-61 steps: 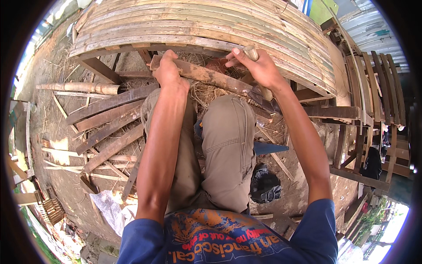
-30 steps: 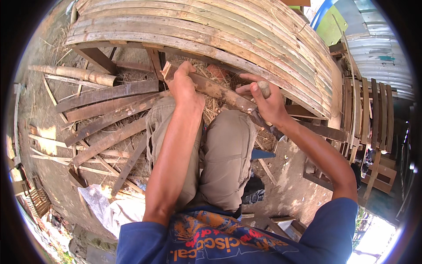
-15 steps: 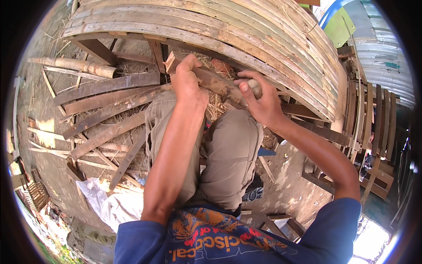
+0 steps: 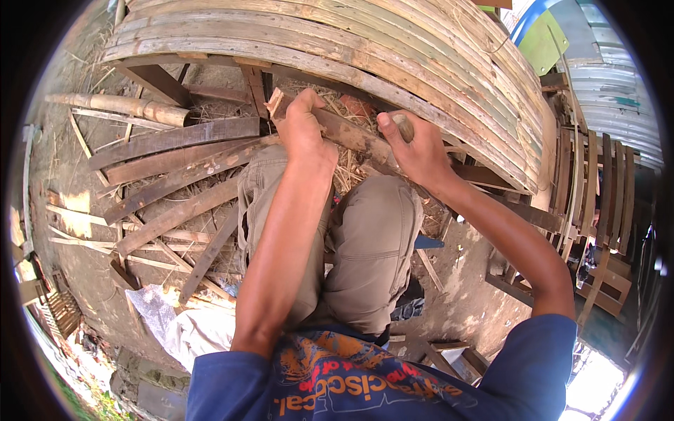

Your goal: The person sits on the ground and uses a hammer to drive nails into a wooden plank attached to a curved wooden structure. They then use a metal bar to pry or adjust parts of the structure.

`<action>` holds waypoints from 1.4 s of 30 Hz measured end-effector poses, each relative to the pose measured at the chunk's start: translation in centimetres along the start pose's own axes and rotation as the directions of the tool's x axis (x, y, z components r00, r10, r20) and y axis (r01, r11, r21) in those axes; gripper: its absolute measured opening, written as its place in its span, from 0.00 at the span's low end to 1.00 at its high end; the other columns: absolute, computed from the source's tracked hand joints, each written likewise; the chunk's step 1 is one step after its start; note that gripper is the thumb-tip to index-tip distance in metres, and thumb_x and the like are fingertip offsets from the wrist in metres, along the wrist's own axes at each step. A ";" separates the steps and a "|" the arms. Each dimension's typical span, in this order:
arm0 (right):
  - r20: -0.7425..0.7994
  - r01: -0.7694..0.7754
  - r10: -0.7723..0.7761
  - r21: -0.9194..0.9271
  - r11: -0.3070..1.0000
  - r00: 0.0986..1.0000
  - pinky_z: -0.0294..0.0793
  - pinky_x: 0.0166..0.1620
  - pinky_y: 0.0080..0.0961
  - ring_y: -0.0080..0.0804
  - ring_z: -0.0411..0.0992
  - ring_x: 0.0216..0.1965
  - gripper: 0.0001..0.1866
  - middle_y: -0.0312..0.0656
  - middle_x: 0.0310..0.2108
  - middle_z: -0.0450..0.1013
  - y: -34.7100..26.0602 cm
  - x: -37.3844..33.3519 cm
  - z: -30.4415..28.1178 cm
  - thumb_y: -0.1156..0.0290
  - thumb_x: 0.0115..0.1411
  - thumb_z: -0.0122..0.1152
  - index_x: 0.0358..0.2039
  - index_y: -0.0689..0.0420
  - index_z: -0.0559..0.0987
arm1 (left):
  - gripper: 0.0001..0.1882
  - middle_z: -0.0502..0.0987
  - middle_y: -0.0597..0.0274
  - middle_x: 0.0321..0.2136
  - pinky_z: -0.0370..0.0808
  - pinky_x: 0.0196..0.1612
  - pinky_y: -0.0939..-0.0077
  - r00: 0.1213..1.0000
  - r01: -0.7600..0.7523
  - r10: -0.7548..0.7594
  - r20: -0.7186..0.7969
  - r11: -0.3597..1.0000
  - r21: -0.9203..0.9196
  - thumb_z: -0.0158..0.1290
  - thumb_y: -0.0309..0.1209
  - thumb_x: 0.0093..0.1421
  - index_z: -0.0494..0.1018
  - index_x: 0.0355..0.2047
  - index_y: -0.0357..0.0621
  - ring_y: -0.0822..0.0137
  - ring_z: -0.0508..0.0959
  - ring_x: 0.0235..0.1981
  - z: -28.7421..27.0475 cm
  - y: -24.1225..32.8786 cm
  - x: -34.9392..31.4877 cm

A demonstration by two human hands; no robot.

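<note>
A brown wooden plank (image 4: 354,135) slants across above my knees, its split pale end up at the left. My left hand (image 4: 307,133) is closed around it near that end. Further right, my right hand (image 4: 419,147) is wrapped around a rounded, pale wooden tool handle (image 4: 404,128), thumb up beside its end. The tool's working part is hidden by the hand and plank, so its kind does not show. Straw-like shavings (image 4: 344,174) lie under the plank, between my knees.
A slatted bamboo bench (image 4: 316,38) spans the space just ahead. To the left lie several dark boards (image 4: 175,167), thin strips and a bamboo pole (image 4: 119,105) on the dirt ground. White cloth (image 4: 200,335) is at the lower left. Wooden slats (image 4: 597,182) stand at the right.
My right hand has shifted slightly up the picture with the handle, and its fingers have curled in more closely. My left hand keeps its hold on the plank.
</note>
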State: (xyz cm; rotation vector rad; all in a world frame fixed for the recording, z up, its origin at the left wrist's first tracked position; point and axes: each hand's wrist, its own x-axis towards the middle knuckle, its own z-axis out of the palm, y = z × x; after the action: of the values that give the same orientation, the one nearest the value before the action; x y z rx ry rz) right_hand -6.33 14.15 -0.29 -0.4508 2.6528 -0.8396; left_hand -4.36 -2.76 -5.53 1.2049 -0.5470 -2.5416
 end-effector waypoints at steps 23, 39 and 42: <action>0.054 0.126 -0.119 -0.154 0.980 0.991 0.76 0.34 0.44 0.49 0.79 0.25 0.31 0.55 0.16 0.73 0.2 1.0 1.8 0.45 0.62 0.61 0.44 0.66 0.81 | 0.15 0.70 0.58 0.37 0.75 0.44 0.53 0.993 0.015 -0.022 0.120 0.998 0.057 0.51 0.23 0.47 0.67 0.38 0.41 0.55 0.74 0.37 -1.3 -0.6 3.4; -0.343 -0.019 0.233 0.528 0.849 0.910 0.65 0.22 0.20 0.18 0.64 0.15 0.26 0.31 0.12 0.66 9.6 -11.5 -6.5 0.48 0.66 0.59 0.24 0.60 0.82 | 0.21 0.71 0.60 0.43 0.71 0.47 0.49 0.986 0.004 -0.050 0.156 0.959 0.283 0.56 0.30 0.48 0.69 0.44 0.45 0.58 0.74 0.40 -0.9 0.7 1.8; -0.287 -0.073 0.239 0.487 0.871 0.928 0.65 0.22 0.23 0.19 0.64 0.16 0.29 0.32 0.12 0.66 8.7 -11.1 -7.2 0.43 0.63 0.61 0.21 0.59 0.82 | 0.23 0.68 0.60 0.46 0.71 0.46 0.48 0.984 -0.002 -0.060 0.170 0.940 0.342 0.57 0.32 0.48 0.67 0.46 0.44 0.58 0.74 0.40 -1.2 1.1 2.5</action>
State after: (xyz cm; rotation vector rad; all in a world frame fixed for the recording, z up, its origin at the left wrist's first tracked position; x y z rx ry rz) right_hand -0.92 28.79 2.31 0.0460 2.5914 -1.5704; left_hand -4.86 -4.99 -7.48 1.0978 -1.0564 -2.6711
